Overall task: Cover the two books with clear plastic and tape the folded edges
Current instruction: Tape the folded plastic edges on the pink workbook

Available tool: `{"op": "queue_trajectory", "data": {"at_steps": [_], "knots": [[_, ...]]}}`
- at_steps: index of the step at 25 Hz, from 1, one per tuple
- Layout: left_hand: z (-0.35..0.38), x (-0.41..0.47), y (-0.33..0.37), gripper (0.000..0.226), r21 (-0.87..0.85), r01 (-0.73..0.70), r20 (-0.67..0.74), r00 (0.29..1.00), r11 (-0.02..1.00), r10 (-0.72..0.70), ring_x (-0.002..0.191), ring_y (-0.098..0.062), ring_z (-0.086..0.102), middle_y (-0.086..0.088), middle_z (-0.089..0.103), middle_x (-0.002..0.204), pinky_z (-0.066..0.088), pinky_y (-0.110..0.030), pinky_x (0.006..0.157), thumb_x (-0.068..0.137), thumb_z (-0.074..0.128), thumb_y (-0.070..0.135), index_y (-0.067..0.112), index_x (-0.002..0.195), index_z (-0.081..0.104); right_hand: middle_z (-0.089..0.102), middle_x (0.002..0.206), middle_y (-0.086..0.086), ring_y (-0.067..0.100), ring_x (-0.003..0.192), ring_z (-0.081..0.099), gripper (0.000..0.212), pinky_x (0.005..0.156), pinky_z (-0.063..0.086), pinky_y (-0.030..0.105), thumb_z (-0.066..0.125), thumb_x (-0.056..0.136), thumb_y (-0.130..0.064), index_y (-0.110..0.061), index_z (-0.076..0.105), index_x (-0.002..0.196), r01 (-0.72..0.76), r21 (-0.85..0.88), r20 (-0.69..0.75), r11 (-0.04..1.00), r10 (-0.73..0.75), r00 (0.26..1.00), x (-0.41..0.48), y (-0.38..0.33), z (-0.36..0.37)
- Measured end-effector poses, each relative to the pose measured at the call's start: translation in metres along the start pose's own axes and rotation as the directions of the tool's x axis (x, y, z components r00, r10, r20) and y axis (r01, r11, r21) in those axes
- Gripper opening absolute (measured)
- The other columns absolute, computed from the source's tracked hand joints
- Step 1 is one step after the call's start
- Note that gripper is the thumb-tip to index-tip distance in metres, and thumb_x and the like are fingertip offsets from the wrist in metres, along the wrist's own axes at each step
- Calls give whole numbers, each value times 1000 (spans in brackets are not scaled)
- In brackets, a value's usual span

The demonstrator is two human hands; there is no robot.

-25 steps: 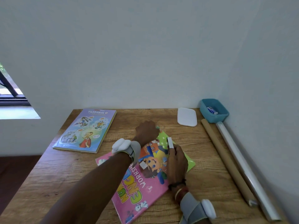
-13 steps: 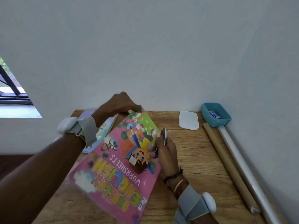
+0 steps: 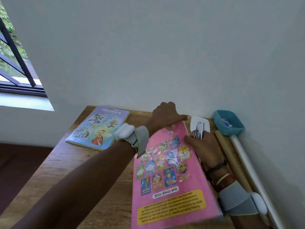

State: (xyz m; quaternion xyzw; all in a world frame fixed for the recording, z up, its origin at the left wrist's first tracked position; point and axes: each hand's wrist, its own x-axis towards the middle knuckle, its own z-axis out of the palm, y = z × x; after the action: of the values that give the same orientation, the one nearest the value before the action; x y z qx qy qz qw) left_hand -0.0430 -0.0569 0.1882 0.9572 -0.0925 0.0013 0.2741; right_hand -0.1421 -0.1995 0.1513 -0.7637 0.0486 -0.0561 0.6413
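Observation:
The pink workbook shows its back cover, tilted up off the wooden table, with a glossy clear plastic layer over it. My left hand grips the book's far edge, fingers curled over it. My right hand is at the book's right edge, thumb on the cover, and holds a small metal tool that looks like a stapler. The second book, blue with cartoon figures, lies flat at the far left of the table, also under shiny plastic.
A white lid lies by the wall behind my right hand. A blue tray with a small item sits in the far right corner. A brown paper roll and a clear plastic roll lie along the right wall.
The pink book has been lifted and turned over from front cover to back cover. My left hand moved to its far edge; my right hand shifted to the right edge, still holding the tool.

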Motion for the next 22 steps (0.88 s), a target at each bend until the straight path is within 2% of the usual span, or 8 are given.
{"op": "queue_trajectory", "data": {"at_steps": [2,4,10,14,16,18,19,22], "knots": [[27,-5,-23,59,61,60,-9,998,996,-59,73,-24,64,-8,65,75,47,-30,65,81,57,69,11,76,64,68,77,26,33,66,66,11,61,56,42,70,79,1,5,60,80,-131,66,13,989,130,991,8,29,-15],[51,-17,-57,54,131,63,-56,997,989,-56,82,-29,66,-11,69,83,48,-31,70,88,54,62,10,81,69,67,79,29,33,65,65,18,58,56,40,73,78,-1,8,58,81,-202,47,3,978,202,979,12,56,-24],[87,-51,-116,43,37,87,-333,940,996,-70,79,-24,58,-1,63,79,40,-35,67,95,52,49,17,68,60,68,75,15,31,72,66,25,67,53,44,78,75,-18,-10,55,70,-188,-413,-28,891,194,981,16,83,-20],[98,-55,-127,36,35,9,-431,902,999,7,80,-24,54,2,57,79,41,-39,70,98,48,43,20,70,51,68,76,11,32,70,64,37,63,53,37,63,77,-49,-13,57,77,-147,-690,-209,709,0,978,36,67,-20],[101,-54,-126,33,21,-17,-474,880,1000,25,79,-24,54,1,57,79,41,-39,71,98,49,39,21,71,49,68,75,10,29,61,65,46,59,57,39,58,79,-58,-12,58,82,-178,-437,-224,882,85,971,45,48,-13],[101,-54,-124,31,29,-10,-493,870,1000,23,81,-23,53,1,57,80,40,-39,73,99,49,37,21,73,50,66,76,11,22,52,62,34,50,54,31,56,93,-42,-8,56,89,-252,-107,-65,962,246,967,51,28,8],[101,-54,-123,32,43,2,-496,868,999,20,82,-24,53,1,59,80,39,-39,74,100,48,37,20,74,53,63,77,11,20,51,62,28,47,52,27,53,97,-35,-7,54,91,-240,-59,-18,969,239,971,55,18,20],[99,-54,-121,32,63,43,-490,872,997,-7,84,-24,53,2,61,80,36,-39,74,100,46,39,22,74,52,61,75,11,22,62,61,24,48,46,22,51,97,-28,-5,53,91,14,-270,11,963,-11,1000,66,3,69]]}}
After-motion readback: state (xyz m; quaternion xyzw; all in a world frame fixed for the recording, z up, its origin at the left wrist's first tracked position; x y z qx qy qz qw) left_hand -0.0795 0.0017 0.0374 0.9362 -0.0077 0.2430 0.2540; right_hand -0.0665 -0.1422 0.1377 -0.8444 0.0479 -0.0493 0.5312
